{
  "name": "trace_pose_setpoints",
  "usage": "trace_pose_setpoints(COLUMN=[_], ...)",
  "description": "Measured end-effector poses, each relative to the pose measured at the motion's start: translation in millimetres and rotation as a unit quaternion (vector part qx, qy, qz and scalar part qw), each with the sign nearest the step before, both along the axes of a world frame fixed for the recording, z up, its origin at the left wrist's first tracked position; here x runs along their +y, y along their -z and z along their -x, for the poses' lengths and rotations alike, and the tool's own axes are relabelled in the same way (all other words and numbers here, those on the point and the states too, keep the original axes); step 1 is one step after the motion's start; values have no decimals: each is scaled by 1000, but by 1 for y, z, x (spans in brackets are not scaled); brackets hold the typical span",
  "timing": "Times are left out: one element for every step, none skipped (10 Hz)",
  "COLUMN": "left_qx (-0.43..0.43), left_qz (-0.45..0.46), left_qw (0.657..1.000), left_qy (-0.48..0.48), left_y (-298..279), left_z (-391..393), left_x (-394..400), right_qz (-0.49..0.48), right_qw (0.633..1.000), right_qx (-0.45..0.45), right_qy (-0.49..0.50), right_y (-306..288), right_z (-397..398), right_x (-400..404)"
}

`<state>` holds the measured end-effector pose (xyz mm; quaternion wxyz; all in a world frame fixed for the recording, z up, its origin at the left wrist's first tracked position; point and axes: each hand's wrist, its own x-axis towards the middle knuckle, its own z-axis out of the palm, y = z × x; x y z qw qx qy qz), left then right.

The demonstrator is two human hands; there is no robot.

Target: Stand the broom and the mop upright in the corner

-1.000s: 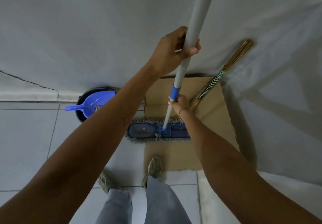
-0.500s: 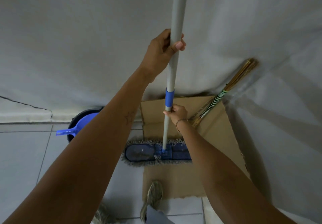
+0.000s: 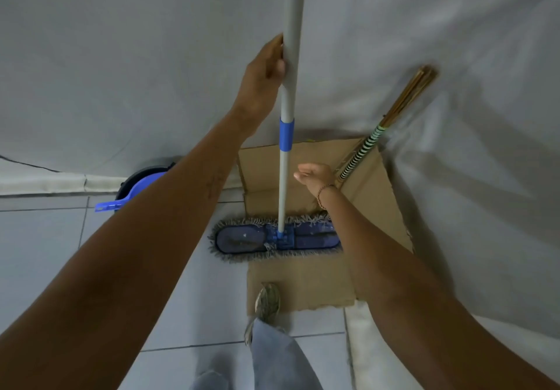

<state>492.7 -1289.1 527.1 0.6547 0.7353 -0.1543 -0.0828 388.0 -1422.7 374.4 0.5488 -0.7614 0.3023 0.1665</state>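
My left hand (image 3: 263, 81) is high on the mop (image 3: 286, 135) pole, the grip loose: thumb and fingers rest against the left side of the grey tube rather than wrapping it fully (from here I cannot tell how far the fingers reach behind it). The pole stands almost straight up, running out of the top of the view. Its blue collar (image 3: 286, 134) sits below my left hand.

My right hand (image 3: 313, 175) is off the pole, just beside it on the right and below the collar, fingers curled but holding nothing. A thin bracelet (image 3: 323, 193) circles that wrist.

The mop head (image 3: 274, 239) lies flat on the floor, blue with a grey fringe, its right part on a sheet of cardboard (image 3: 303, 280) and its left end over the tiles (image 3: 48, 247). The cardboard fills the corner where the two pale walls (image 3: 121, 56) meet, and part of it folds up against them.

The broom (image 3: 388, 127) is already in that corner, to the right of the mop, leaning with its bound sticks up against the wall and its striped band lower down, passing behind my right hand.

To the left, against the wall, a blue dustpan (image 3: 133, 191) rests in a dark bucket (image 3: 144, 174), partly hidden by my left forearm. My shoe (image 3: 268, 300) stands on the near edge of the cardboard.
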Motion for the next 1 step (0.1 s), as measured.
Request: trace_pose_setpoints(left_qx=[33], left_qz=[-39], left_qw=[998], left_qy=[-29], left_y=[18], left_z=[25], left_x=[12], right_qz=[40], right_qw=[999], right_qx=[-7], right_qy=[-27], right_y=[-14], right_z=[20], right_x=[1])
